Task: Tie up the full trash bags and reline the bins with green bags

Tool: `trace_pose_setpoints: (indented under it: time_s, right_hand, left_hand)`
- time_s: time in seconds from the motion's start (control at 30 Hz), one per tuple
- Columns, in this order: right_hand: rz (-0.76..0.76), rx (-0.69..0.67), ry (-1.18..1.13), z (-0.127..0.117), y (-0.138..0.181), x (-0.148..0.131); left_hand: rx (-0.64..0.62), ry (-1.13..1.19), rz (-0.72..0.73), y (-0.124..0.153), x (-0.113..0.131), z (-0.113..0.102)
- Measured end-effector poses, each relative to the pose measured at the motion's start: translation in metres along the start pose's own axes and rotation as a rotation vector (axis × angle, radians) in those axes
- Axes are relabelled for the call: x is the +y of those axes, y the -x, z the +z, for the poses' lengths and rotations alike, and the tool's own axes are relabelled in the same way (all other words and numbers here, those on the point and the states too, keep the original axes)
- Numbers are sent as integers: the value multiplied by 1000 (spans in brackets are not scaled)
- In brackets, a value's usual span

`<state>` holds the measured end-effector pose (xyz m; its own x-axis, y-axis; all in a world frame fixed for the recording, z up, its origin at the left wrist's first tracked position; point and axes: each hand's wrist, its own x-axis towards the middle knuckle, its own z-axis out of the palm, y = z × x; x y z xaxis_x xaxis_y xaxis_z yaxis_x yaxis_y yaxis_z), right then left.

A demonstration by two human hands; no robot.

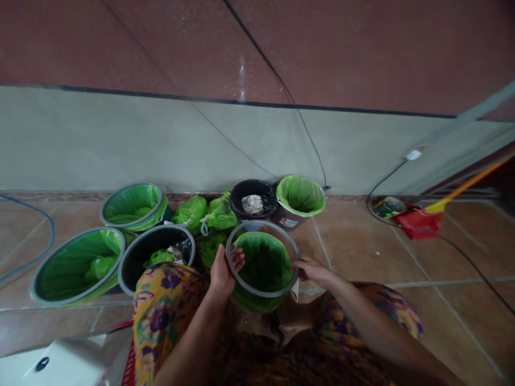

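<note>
A grey plastic bin ring [263, 294] is between my two hands, over a bin lined with a green bag [263, 260] that stands between my knees. My left hand [224, 271] holds the ring's left side, its fingers reaching inside the loop. On the opposite side my right hand [316, 271] grips the ring with fingers and thumb. The green liner's folded edge shows through the loop, lower than the ring at the back. Whether the ring touches the bin at the front, I cannot tell. My hands and the bag hide most of the bin's body.
Left are grey-rimmed bins, including a black-lined bin [132, 268]. Tied green bags [193, 212], a black bin [243, 190] with crumpled paper and a green-lined bin [300, 195] stand by the wall. A red dustpan [420, 222] and cable [470, 262] lie right; a white object [52, 364] is lower left.
</note>
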<state>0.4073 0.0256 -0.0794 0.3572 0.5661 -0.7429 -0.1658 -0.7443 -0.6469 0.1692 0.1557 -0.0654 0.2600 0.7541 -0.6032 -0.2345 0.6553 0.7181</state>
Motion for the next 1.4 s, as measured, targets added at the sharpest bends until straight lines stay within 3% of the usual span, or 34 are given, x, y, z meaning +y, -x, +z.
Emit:
trace_pose_setpoints:
  time_s: [0.1,0.27,0.43,0.57,0.7,0.87,1.1,1.27,1.4]
  right_hand:
    - [-30,67,223,8,-7,17]
    - [-158,100,622,18,-16,21]
    - [-303,90,781,24,-21,26]
    - [-308,104,905,29,-28,33]
    - [-334,53,943,34,-32,40]
    - [-261,86,899,41,-37,47]
    - [-295,0,1049,35,-32,37]
    - [-266,323,1117,41,-34,21]
    - [-392,330,1214,54,-52,14]
  left_hand:
    - [9,-175,111,10,-12,-3]
    - [79,-516,205,11,-31,-13]
    - [118,-949,278,6,-30,-23]
    - [167,-1167,291,8,-28,-26]
    - [215,-1249,225,8,-30,-27]
    - [244,-1322,174,6,-37,-29]
    - [287,-1432,140,8,-44,-30]
    - [328,-1368,213,10,-42,-32]
    - [409,-1401,267,6,-44,-35]
